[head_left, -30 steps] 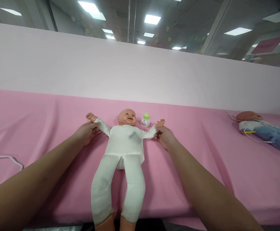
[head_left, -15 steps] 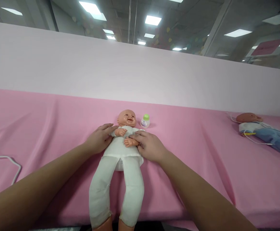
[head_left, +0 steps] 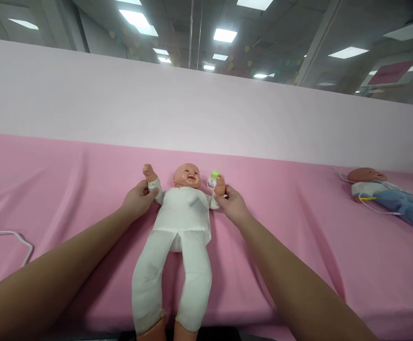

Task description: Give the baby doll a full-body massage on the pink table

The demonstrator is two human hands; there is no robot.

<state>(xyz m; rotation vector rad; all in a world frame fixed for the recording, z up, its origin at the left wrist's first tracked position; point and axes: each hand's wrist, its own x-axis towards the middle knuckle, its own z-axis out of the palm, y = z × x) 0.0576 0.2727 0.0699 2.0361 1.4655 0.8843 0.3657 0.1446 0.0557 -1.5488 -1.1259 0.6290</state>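
A baby doll in a white cloth top and leggings lies on its back on the pink sheet, head toward the wall. My left hand pinches the doll's arm at the left of the picture, near the wrist. The doll's other arm is gripped by my right hand, also near the wrist. Both doll arms are spread out and bent upward beside its head. Just behind the doll's raised hand on the right stands a small bottle with a green cap, partly hidden by it.
Another doll in blue and white clothing lies at the far right, with a white cord and a yellow piece on it. A white cable rests on the pink sheet at the left. Behind rises a white wall with glass above.
The doll's arms have gone from lying across its chest to spread outward and up. My hands, which lay over its arms and sides, have moved outward and now grip the arms near the wrists.
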